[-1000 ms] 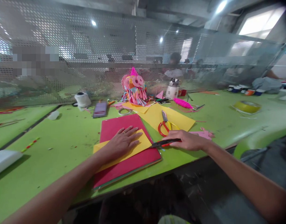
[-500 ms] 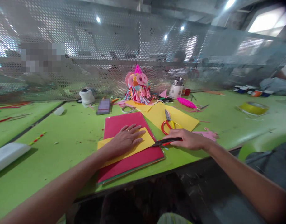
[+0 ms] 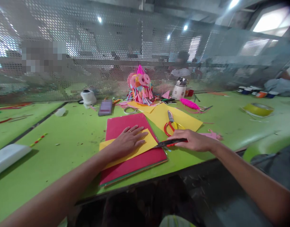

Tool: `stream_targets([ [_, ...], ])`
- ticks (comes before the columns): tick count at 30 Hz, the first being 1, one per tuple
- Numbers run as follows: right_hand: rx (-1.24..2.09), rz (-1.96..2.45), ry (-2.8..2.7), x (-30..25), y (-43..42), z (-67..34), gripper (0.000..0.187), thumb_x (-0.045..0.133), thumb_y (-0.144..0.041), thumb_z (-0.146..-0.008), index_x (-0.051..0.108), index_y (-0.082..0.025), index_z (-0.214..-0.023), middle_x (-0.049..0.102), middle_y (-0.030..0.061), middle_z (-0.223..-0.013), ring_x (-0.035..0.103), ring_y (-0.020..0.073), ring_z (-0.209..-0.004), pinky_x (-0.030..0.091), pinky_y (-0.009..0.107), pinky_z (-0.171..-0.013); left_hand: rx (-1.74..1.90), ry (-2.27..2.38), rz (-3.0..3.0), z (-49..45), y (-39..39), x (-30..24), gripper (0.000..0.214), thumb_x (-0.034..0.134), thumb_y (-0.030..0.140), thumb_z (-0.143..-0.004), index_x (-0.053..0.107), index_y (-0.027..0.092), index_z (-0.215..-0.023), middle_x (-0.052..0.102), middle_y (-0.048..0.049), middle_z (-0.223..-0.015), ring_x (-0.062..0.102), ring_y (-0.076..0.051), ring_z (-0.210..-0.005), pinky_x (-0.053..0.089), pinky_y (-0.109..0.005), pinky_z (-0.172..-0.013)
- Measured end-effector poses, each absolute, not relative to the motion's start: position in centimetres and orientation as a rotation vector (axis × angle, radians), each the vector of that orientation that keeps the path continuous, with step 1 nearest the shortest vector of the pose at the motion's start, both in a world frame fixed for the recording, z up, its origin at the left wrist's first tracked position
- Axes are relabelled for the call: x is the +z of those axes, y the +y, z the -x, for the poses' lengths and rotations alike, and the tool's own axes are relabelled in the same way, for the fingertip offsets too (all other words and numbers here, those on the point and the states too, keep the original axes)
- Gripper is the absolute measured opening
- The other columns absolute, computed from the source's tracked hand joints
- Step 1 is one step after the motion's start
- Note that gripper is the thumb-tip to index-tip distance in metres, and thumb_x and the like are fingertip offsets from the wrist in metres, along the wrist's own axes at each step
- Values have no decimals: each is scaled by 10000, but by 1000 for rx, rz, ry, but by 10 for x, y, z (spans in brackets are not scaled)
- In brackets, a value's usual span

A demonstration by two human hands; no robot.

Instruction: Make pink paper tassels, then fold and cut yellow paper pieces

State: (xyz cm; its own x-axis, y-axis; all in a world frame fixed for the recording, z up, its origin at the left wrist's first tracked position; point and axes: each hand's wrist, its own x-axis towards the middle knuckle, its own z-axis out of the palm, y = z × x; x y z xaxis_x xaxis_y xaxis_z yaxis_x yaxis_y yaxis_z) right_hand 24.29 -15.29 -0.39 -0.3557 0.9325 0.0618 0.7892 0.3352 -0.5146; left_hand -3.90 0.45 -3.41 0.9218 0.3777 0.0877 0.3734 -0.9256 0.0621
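Observation:
My left hand (image 3: 128, 142) lies flat with its fingers stretched out, pressing on a folded-looking strip of yellow paper (image 3: 150, 138). Beneath the strip is a stack of coloured sheets with a red one on top (image 3: 126, 123). In my right hand (image 3: 192, 140) is a slim black-and-red utility knife (image 3: 167, 142), its tip pointing left at the right end of the yellow strip. Whether the tip touches the paper is hard to tell. Just beyond that hand, scissors with red and yellow handles (image 3: 171, 121) rest on a larger yellow sheet (image 3: 188, 116).
A fringed pink paper craft (image 3: 140, 86) stands at the back, beside a white bottle (image 3: 179, 89) and a bundle of magenta cord (image 3: 189, 103). A tape roll (image 3: 257, 109) lies to the right, a white block (image 3: 9, 157) to the left. A perforated metal screen (image 3: 111, 56) rises behind.
My right hand and the knife have shifted very slightly to the right. The left hand stays flat on the yellow strip.

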Motion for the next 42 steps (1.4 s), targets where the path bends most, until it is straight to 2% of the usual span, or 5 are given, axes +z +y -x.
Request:
stream_targets([
  [11, 617, 1472, -2318, -1, -140, -251, 333, 560, -290, -917, 655, -221, -1228, 673, 70, -1076, 618, 193, -960, 445, 307, -881, 298, 618, -3073, 22, -5, -38, 442, 312, 461, -993, 490, 322, -1374, 423, -44, -1498, 338, -286, -1382, 280, -498, -1106],
  [19, 624, 1487, -2312, -6, -142, -269, 358, 591, -288, -891, 657, -204, -1232, 684, 75, -1068, 616, 197, -950, 439, 300, -869, 320, 437, -3061, 10, -12, -20, 374, 393, 371, -977, 603, 224, -1250, 619, -119, -1115, 570, -254, -1032, 476, -400, -918],
  [26, 543, 1461, -2314, 2, -141, -270, 284, 565, -250, -899, 693, -206, -1149, 684, 67, -1015, 617, 194, -910, 439, 300, -839, 416, 233, -2852, 35, 0, -24, 382, 343, 357, -1006, 616, 233, -1243, 610, -93, -1289, 564, -215, -1179, 455, -379, -1032],
  [35, 524, 1447, -2433, 35, -132, -266, 293, 571, -242, -876, 699, -218, -1138, 669, 52, -960, 603, 173, -835, 425, 271, -763, 483, 215, -2799, 37, 4, -32, 342, 384, 346, -995, 641, 215, -1177, 633, -84, -1261, 575, -199, -1184, 480, -354, -1028],
  [42, 577, 1459, -2345, 10, -141, -269, 290, 573, -235, -886, 691, -191, -1147, 684, 57, -986, 611, 180, -879, 424, 286, -804, 449, 238, -2794, 39, 6, -34, 345, 394, 345, -995, 615, 234, -1236, 608, -73, -1306, 568, -196, -1199, 467, -344, -1043],
])
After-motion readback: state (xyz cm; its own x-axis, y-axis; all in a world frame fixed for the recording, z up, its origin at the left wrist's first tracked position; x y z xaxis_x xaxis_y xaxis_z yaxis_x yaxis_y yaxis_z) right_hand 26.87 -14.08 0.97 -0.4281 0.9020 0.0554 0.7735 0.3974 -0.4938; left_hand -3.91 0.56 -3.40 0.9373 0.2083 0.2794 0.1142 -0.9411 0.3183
